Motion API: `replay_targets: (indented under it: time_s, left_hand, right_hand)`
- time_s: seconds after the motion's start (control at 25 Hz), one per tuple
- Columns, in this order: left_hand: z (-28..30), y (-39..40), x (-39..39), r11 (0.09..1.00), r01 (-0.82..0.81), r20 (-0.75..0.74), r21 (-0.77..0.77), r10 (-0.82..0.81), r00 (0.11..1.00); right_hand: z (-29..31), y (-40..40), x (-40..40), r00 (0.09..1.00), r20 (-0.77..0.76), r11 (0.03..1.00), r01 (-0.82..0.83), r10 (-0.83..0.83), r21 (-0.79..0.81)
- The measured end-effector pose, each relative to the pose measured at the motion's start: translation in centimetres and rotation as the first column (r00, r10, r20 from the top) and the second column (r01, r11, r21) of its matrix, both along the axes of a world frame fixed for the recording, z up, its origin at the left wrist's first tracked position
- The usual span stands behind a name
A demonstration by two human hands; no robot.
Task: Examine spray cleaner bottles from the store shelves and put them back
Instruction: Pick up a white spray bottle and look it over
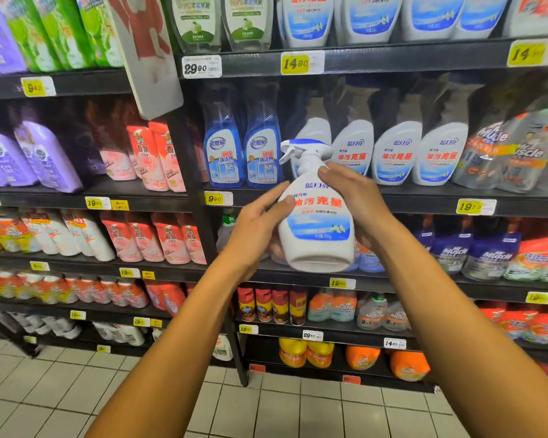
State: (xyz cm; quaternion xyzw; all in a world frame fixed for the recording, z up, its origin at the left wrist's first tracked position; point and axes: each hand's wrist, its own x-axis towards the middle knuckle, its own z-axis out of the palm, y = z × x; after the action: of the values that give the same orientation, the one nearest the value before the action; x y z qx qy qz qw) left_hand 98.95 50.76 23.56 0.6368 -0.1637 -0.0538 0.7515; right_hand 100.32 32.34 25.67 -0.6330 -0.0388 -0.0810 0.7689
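Holding the spray bottle (317,216) out in front of the shelves, you are working with both hands on it, label facing you. Your left hand (257,229) is cupping the lower left side: thumb lying across the label's edge, the other fingers wrapping behind, where they are mostly hidden. Your right hand (355,200) is covering the shoulder and right flank, fingers pressed together and curling over just below the neck. The trigger head (304,150) is pointing left, clear of both hands.

The bottle is tilting, base toward you, in the air in front of the middle shelf (424,200), just beside the row of matching white bottles (396,153).

Judging by the grip, you are mid-examination. Notes for doing it well:
- Be keeping the left palm under the weight while the right hand turns the body; the smooth plastic looks likely to slip.
- Be keeping fingers off the trigger so nothing sprays.
- Be rotating slowly enough to read the back panel.
- There seems to be a gap at the left end of the white row, beside the blue bottles (244,159); that is probably the return slot. Go in base first, head upright, without nudging neighbours.
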Motion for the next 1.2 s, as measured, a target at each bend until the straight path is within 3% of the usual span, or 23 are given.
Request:
replay_targets:
  time_s: [0.24,0.44,0.64,0.84,1.04,1.2]
  left_hand:
    - [1.9,-0.9,0.7,0.991,-0.135,-0.083,0.017,0.136,0.987]
    - [1.7,-1.0,0.8,0.989,-0.149,-0.13,0.018,0.151,0.98]
    - [0.7,-0.8,1.2,0.996,-0.081,-0.129,0.036,0.085,0.988]
    - [-0.5,0.4,1.6,0.975,0.061,0.002,0.212,-0.062,0.998]
    - [-1.9,0.0,2.0,0.965,0.044,0.032,0.26,-0.054,0.998]
    - [-3.4,-2.3,1.1,0.966,-0.048,0.071,0.254,0.031,0.997]
  right_hand:
    - [1.6,0.4,1.5,0.952,-0.295,0.997,-0.068,0.079,0.048]
    - [1.4,0.2,1.9,0.928,-0.361,0.995,-0.103,0.09,-0.016]
    - [1.3,-0.1,2.0,0.948,-0.309,0.995,-0.093,0.074,-0.048]
    - [1.2,-1.0,2.0,0.989,-0.136,0.975,-0.083,0.056,-0.205]
    - [0.6,-1.4,1.3,0.991,-0.124,0.969,-0.07,0.041,-0.239]
    - [0.6,-0.5,1.3,0.993,-0.064,0.949,0.071,-0.095,-0.307]
